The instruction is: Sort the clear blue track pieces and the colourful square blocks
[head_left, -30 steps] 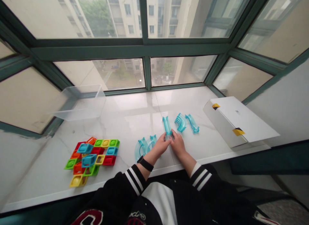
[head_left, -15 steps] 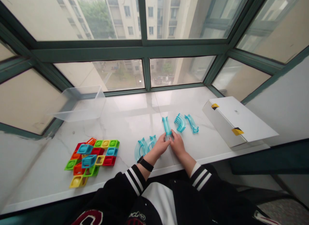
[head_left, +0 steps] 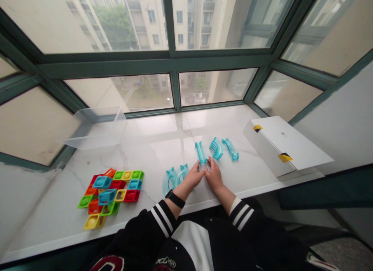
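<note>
A translucent blue straight track piece (head_left: 200,151) points away from me in the middle of the white counter. My left hand (head_left: 196,175) and my right hand (head_left: 213,173) meet at its near end, fingers closed around that end, which they partly hide. A curved blue track piece (head_left: 217,148) lies just beyond my right hand, with another blue track piece (head_left: 231,149) slanting beside it. Left of my left wrist rest several blue curved pieces (head_left: 172,178), partly covered by my forearm.
Colourful plastic blocks (head_left: 112,195), several of them joined or stacked, occupy the counter's left front. A clear plastic bin (head_left: 96,141) stands behind them by the window. At the right sits a white box (head_left: 291,145) with yellow-black tape. The counter's front edge (head_left: 250,192) runs under my forearms.
The view has shifted very slightly. My fingers have barely moved at the near end of the straight track piece, and the other pieces keep their places.
</note>
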The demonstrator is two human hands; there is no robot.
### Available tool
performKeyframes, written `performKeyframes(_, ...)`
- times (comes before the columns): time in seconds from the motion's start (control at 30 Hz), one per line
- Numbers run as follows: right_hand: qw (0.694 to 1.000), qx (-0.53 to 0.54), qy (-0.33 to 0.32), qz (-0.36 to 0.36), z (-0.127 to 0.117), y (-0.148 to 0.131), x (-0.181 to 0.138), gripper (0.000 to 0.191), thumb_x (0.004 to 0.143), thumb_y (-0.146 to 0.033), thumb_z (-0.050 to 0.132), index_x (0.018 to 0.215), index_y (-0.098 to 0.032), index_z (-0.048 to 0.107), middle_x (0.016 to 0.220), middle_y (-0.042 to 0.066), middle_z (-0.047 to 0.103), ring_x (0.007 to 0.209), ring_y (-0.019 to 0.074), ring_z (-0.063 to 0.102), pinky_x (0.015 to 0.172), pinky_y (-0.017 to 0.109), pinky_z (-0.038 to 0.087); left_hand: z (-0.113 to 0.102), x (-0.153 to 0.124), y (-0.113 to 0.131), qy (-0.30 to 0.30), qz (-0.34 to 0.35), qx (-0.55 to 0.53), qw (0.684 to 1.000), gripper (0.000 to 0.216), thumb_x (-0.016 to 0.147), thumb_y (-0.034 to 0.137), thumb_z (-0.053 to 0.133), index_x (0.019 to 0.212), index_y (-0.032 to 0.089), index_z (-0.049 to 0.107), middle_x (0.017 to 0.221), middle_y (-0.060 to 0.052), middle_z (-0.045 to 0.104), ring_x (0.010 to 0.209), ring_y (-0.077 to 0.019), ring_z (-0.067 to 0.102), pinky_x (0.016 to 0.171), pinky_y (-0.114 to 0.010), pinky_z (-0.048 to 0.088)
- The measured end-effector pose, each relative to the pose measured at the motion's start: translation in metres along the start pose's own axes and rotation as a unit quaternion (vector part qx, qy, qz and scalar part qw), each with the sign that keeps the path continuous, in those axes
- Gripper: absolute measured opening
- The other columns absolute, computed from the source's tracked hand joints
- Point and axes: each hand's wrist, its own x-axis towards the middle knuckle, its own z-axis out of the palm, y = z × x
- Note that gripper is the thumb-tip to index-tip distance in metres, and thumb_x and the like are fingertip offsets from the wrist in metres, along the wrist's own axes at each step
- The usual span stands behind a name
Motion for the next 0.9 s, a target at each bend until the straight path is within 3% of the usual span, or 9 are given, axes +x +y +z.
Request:
performKeyframes(0.13,1.000,-0.014,0.001,-0.007,0.001,0.002,0.000,0.065,0.086,-0.017,0.053,0.151,-0.015,0.049,0.134,0.020,0.069,0.123,0.0320,0.066,0.108,0.054,0.055,-0.002,-0.007,0.009,-0.006,-0.002,-0.004,1.000,0.096,0.081,0.043,0.077,0.163,0.014,0.037,0.172,-0.019,0.032,0.158,-0.0359,0.036,0.130,-0.047,0.029)
performKeyframes(0.23,1.000,-0.014,0.002,-0.010,0.001,0.001,-0.001,0.064,0.087,-0.018,0.053,0.151,-0.013,0.048,0.135,0.020,0.068,0.125,0.0324,0.065,0.109,0.054,0.054,-0.017,-0.019,0.022,-0.041,0.009,-0.052,0.998,0.093,0.082,0.044,0.079,0.162,0.018,0.039,0.170,-0.020,0.036,0.155,-0.0367,0.041,0.127,-0.050,0.034)
performKeyframes(0.33,1.000,-0.005,0.003,-0.015,0.000,-0.002,-0.001,0.062,0.089,-0.019,0.053,0.150,-0.012,0.047,0.135,0.022,0.067,0.124,0.0333,0.065,0.109,0.056,0.053,-0.051,-0.036,0.038,-0.080,0.043,-0.129,0.988,0.082,0.086,0.042,0.076,0.159,0.023,0.044,0.159,-0.018,0.053,0.138,-0.0321,0.060,0.117,-0.050,0.047)
performKeyframes(0.43,0.999,0.019,0.015,-0.020,-0.003,-0.006,-0.002,0.054,0.093,-0.022,0.051,0.146,-0.014,0.050,0.132,0.022,0.064,0.120,0.0317,0.065,0.106,0.055,0.055,-0.099,-0.055,0.040,-0.009,0.064,-0.133,0.989,0.066,0.087,0.044,0.073,0.147,0.022,0.057,0.138,-0.016,0.068,0.103,-0.0235,0.073,0.089,-0.040,0.060)
performKeyframes(0.53,0.998,0.051,0.043,-0.018,-0.006,-0.008,-0.003,0.042,0.097,-0.028,0.049,0.136,-0.016,0.054,0.127,0.019,0.060,0.112,0.0286,0.066,0.102,0.051,0.058,-0.144,-0.076,0.016,0.157,0.109,-0.057,0.980,0.051,0.088,0.047,0.065,0.132,0.021,0.065,0.106,-0.007,0.074,0.074,-0.0151,0.064,0.068,-0.030,0.054)
performKeyframes(0.63,0.996,0.060,0.062,-0.015,-0.009,-0.008,-0.004,0.029,0.096,-0.029,0.050,0.122,-0.018,0.058,0.115,0.015,0.060,0.102,0.0267,0.065,0.095,0.046,0.059,-0.170,-0.101,-0.022,0.263,0.094,0.061,0.958,0.044,0.083,0.049,0.068,0.118,0.022,0.070,0.092,-0.003,0.069,0.072,-0.0165,0.060,0.067,-0.030,0.052)
performKeyframes(0.77,0.997,0.049,0.046,-0.027,-0.014,-0.011,-0.008,0.018,0.094,-0.027,0.052,0.109,-0.021,0.060,0.100,0.009,0.063,0.091,0.0253,0.063,0.087,0.043,0.058,-0.171,-0.126,-0.060,0.273,0.102,0.163,0.943,0.039,0.087,0.049,0.062,0.115,0.023,0.070,0.093,-0.003,0.069,0.072,-0.0186,0.062,0.071,-0.034,0.054)
performKeyframes(0.9,0.994,0.065,-0.046,-0.070,-0.017,-0.026,-0.021,0.017,0.097,-0.025,0.052,0.110,-0.022,0.064,0.097,0.007,0.066,0.088,0.0231,0.065,0.085,0.039,0.056,-0.152,-0.129,-0.069,0.263,0.137,0.261,0.918,0.036,0.096,0.043,0.055,0.122,0.022,0.068,0.100,-0.005,0.071,0.078,-0.0199,0.064,0.081,-0.037,0.055)
